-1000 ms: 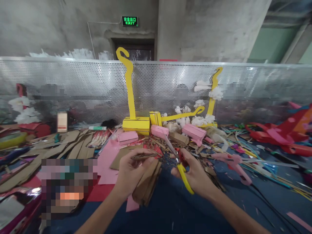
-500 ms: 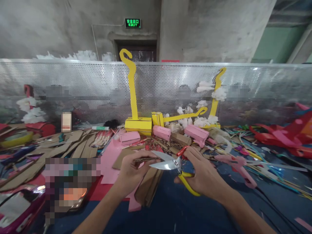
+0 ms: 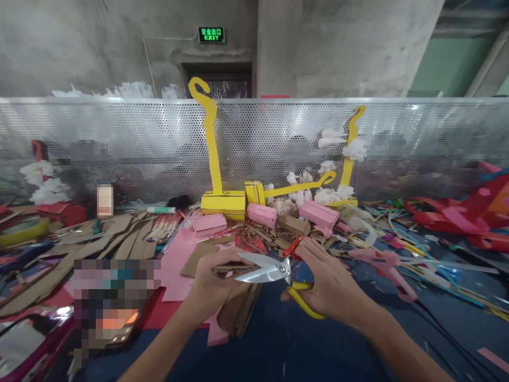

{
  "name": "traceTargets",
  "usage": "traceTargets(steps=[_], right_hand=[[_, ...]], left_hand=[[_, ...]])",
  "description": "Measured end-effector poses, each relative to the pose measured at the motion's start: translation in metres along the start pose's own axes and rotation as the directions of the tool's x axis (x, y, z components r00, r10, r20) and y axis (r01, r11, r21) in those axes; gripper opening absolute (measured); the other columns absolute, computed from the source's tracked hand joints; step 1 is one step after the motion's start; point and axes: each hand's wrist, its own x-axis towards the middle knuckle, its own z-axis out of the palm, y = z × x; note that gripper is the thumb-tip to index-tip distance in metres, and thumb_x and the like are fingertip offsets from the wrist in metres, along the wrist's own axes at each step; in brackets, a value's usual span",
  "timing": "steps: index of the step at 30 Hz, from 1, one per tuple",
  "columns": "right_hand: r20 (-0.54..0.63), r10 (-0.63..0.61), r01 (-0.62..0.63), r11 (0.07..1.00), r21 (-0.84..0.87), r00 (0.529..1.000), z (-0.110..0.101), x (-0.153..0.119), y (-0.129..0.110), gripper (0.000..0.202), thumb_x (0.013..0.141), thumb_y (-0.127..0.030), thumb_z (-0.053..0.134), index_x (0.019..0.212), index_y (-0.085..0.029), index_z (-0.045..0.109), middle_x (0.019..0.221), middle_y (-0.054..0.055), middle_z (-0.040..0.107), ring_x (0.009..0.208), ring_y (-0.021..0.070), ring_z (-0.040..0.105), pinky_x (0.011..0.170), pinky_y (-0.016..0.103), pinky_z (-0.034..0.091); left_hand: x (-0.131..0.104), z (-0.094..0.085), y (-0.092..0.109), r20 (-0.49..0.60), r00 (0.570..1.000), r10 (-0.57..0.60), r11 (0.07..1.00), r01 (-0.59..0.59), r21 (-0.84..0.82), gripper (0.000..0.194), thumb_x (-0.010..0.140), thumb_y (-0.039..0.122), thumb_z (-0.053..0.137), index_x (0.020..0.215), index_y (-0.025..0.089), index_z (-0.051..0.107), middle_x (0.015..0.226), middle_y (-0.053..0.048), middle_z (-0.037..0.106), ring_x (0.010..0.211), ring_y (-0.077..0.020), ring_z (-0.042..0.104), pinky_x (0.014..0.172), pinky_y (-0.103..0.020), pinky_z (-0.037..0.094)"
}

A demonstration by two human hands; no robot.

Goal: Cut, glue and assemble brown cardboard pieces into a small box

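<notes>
My right hand [image 3: 330, 284] grips a pair of scissors [image 3: 266, 270] by a red handle and a yellow handle. The metal blades are spread apart and point left, over a small piece of corrugated cardboard [image 3: 230, 268]. That piece is pinched in my left hand [image 3: 210, 284], its fluted edge turned towards me and its far end between or behind the blades. Under my left hand lies a larger folded strip of cardboard [image 3: 238, 310], partly on a pink sheet [image 3: 175, 270].
Behind the hands are pink boxes [image 3: 209, 225] and a yellow box with a tall hooked strip [image 3: 212, 143]. A pink glue gun [image 3: 392, 270] lies right, its cord trailing forward. Cardboard strips [image 3: 99, 244] are heaped left. A perforated metal screen [image 3: 254, 138] borders the table.
The scissor blades have moved slightly left and further over the cardboard piece. They remain spread. The whole view has shifted a little, and both hands keep their holds.
</notes>
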Motion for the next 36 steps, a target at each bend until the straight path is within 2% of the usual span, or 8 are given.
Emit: traceTargets(steps=[9, 20, 29, 36], right_hand=[[0.018, 0.011, -0.011, 1.0, -0.01, 1.0, 0.002, -0.002, -0.002, 0.04, 0.076, -0.043, 0.081, 0.096, -0.02, 0.056, 0.098, 0.01, 0.06, 0.093, 0.0304, 0.057, 0.077, 0.043, 0.051], [-0.032, -0.025, 0.022, 0.994, -0.106, 0.999, 0.007, -0.003, 0.002, 0.039, 0.079, -0.045, 0.077, 0.099, -0.018, 0.058, 0.1, 0.012, 0.062, 0.095, 0.0326, 0.058, 0.08, 0.046, 0.053], [-0.088, -0.034, 0.021, 0.99, -0.141, 0.996, 0.013, -0.005, 0.004, 0.031, 0.082, -0.043, 0.074, 0.095, -0.018, 0.06, 0.095, 0.011, 0.063, 0.092, 0.0317, 0.059, 0.078, 0.044, 0.051], [-0.068, 0.0, -0.008, 0.993, -0.114, 0.998, 0.016, -0.006, 0.004, 0.024, 0.086, -0.039, 0.07, 0.093, -0.019, 0.059, 0.09, 0.008, 0.068, 0.084, 0.0277, 0.065, 0.07, 0.036, 0.048]], left_hand=[[-0.003, 0.0, -0.006, 0.038, 0.999, 0.008, 0.993, -0.004, -0.117, 0.025, 0.069, 0.01, 0.086, 0.09, 0.021, 0.081, 0.087, -0.004, 0.08, 0.078, -0.017, 0.074, 0.071, -0.024, 0.063], [0.0, 0.0, 0.002, 0.053, 0.998, -0.028, 1.0, 0.028, 0.001, 0.017, 0.075, 0.013, 0.083, 0.09, 0.02, 0.082, 0.088, -0.006, 0.081, 0.077, -0.0184, 0.075, 0.067, -0.024, 0.06], [0.0, 0.0, -0.002, 0.066, 0.998, -0.019, 1.0, 0.019, 0.0, 0.017, 0.075, 0.011, 0.082, 0.088, 0.021, 0.082, 0.09, -0.006, 0.081, 0.079, -0.0182, 0.075, 0.069, -0.022, 0.059], [0.001, 0.0, -0.004, 0.09, 0.995, -0.038, 0.999, 0.04, -0.017, 0.022, 0.076, 0.008, 0.08, 0.093, 0.021, 0.082, 0.09, -0.006, 0.081, 0.079, -0.0187, 0.075, 0.068, -0.022, 0.059]])
